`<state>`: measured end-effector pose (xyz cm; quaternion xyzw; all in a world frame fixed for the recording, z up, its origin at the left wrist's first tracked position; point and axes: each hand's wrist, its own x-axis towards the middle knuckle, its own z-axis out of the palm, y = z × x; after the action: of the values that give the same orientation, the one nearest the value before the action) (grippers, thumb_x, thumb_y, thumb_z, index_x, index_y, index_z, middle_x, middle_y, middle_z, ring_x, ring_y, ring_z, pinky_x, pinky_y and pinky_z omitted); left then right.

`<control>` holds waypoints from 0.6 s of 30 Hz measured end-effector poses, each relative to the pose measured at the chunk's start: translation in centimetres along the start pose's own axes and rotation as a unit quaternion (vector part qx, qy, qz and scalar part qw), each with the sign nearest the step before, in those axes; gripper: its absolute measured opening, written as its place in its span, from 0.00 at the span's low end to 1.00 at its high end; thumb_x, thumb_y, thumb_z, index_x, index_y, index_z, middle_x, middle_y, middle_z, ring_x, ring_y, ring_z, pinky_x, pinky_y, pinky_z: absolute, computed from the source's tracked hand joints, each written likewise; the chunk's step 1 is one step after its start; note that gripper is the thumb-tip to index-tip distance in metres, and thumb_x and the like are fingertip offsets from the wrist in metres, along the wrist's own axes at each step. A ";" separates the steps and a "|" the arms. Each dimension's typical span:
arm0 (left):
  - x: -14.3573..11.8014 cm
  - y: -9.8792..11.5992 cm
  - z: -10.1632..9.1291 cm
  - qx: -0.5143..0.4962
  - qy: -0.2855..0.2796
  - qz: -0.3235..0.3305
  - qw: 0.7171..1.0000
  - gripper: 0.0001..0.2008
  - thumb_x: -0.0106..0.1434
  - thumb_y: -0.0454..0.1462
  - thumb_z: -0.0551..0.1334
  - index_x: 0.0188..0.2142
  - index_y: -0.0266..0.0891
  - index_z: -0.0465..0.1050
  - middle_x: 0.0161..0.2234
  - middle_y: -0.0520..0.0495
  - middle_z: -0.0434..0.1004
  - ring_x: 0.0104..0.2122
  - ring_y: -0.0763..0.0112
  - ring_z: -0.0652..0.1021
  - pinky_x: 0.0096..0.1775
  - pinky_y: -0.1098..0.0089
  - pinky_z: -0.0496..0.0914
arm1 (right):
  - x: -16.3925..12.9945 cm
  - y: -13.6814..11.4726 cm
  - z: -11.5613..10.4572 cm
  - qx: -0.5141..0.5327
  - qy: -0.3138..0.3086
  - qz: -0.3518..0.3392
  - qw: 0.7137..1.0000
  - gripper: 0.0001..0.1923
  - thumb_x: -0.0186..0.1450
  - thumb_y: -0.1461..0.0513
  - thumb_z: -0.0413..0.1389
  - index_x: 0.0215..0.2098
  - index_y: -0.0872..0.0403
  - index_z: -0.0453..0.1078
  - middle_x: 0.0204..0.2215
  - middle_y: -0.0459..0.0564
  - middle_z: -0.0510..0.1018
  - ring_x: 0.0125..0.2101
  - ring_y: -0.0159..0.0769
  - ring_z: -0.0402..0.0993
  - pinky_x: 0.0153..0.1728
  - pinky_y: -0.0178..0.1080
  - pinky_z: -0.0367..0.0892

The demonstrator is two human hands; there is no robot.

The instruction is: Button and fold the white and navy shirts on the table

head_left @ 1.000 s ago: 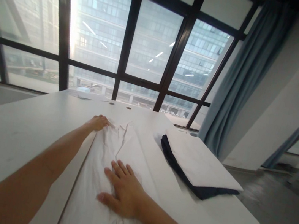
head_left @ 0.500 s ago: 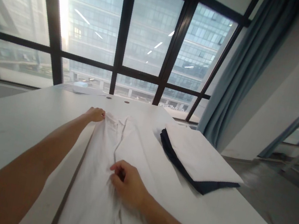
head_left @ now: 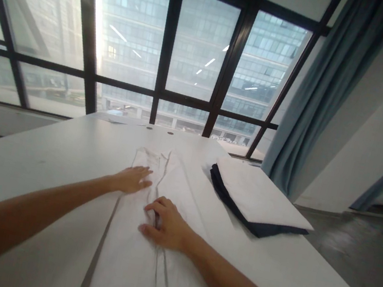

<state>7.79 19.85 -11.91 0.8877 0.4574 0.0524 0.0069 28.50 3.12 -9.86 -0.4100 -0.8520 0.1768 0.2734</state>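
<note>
A long white garment (head_left: 130,256) lies stretched out on the white table, its narrow far end pointing at the windows. A dark seam or opening runs lengthwise along its middle. My left hand (head_left: 132,179) rests flat on the garment's upper left part, fingers extended and apart. Closer to me, my right hand (head_left: 168,223) touches the cloth beside the middle opening. Its fingers are bent, and the thumb stands apart from them. Neither hand appears to grip the fabric.
To the right lies a folded white cloth (head_left: 260,195) on top of a dark navy cloth (head_left: 225,204). Thin papers or sheets (head_left: 117,119) are at the far end of the white table (head_left: 62,160). Windows and a blue curtain (head_left: 317,101) stand behind.
My left hand has let go of the garment's far left corner and come nearer, now flat on the cloth. My right hand's thumb and fingers have spread apart. The view has shifted slightly left.
</note>
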 end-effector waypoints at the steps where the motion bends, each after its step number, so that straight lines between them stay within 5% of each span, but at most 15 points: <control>1: -1.4 0.6 0.5 -0.015 -0.011 0.013 1.000 0.36 0.66 0.57 0.43 0.67 0.41 0.47 0.67 0.41 0.45 0.65 0.57 0.51 0.61 0.56 0.49 | 0.1 0.2 0.0 -0.012 -0.011 -0.006 1.000 0.22 0.56 0.55 0.63 0.46 0.53 0.70 0.45 0.54 0.69 0.44 0.41 0.67 0.47 0.45 0.62; 4: -2.9 1.0 1.2 -0.031 -0.028 0.008 0.999 0.39 0.64 0.60 0.41 0.68 0.42 0.42 0.68 0.41 0.38 0.66 0.55 0.45 0.61 0.51 0.46 | 1.4 0.9 0.2 -0.051 -0.033 -0.023 0.998 0.23 0.58 0.51 0.62 0.47 0.53 0.70 0.47 0.55 0.69 0.47 0.43 0.65 0.49 0.46 0.60; 7: -0.9 -0.1 0.3 -0.017 -0.037 -0.004 0.999 0.38 0.65 0.59 0.40 0.68 0.41 0.43 0.68 0.40 0.38 0.66 0.55 0.45 0.61 0.50 0.45 | 3.9 1.5 0.3 -0.143 -0.030 -0.012 0.989 0.20 0.63 0.52 0.58 0.49 0.54 0.69 0.48 0.57 0.70 0.48 0.44 0.66 0.49 0.46 0.61; 12: 2.6 -0.9 -2.5 0.105 0.085 -0.050 0.990 0.28 0.67 0.48 0.51 0.63 0.39 0.57 0.65 0.36 0.51 0.64 0.51 0.53 0.60 0.50 0.48 | 5.3 1.0 -1.1 -0.256 0.018 0.059 0.965 0.16 0.66 0.54 0.53 0.47 0.55 0.71 0.45 0.57 0.73 0.46 0.43 0.68 0.47 0.44 0.62; 15: 0.6 1.3 -4.1 0.116 0.124 -0.043 0.985 0.18 0.67 0.41 0.53 0.52 0.38 0.70 0.55 0.37 0.69 0.55 0.54 0.68 0.53 0.57 0.61 | 2.3 -0.1 -2.7 -0.221 0.020 0.046 0.974 0.18 0.65 0.49 0.53 0.43 0.53 0.74 0.43 0.55 0.74 0.44 0.41 0.69 0.46 0.43 0.62; 18: -4.6 4.6 -5.5 0.040 0.098 -0.014 0.994 0.16 0.67 0.46 0.52 0.39 0.40 0.74 0.41 0.44 0.77 0.42 0.61 0.75 0.42 0.65 0.67 | -1.4 -1.3 -3.8 -0.181 -0.036 0.001 0.983 0.28 0.56 0.42 0.60 0.45 0.52 0.74 0.43 0.55 0.73 0.42 0.43 0.69 0.45 0.43 0.63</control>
<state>8.37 13.22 -6.55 0.8713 0.4700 0.1212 -0.0726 30.80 1.57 -6.63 -0.4466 -0.8789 0.0342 0.1641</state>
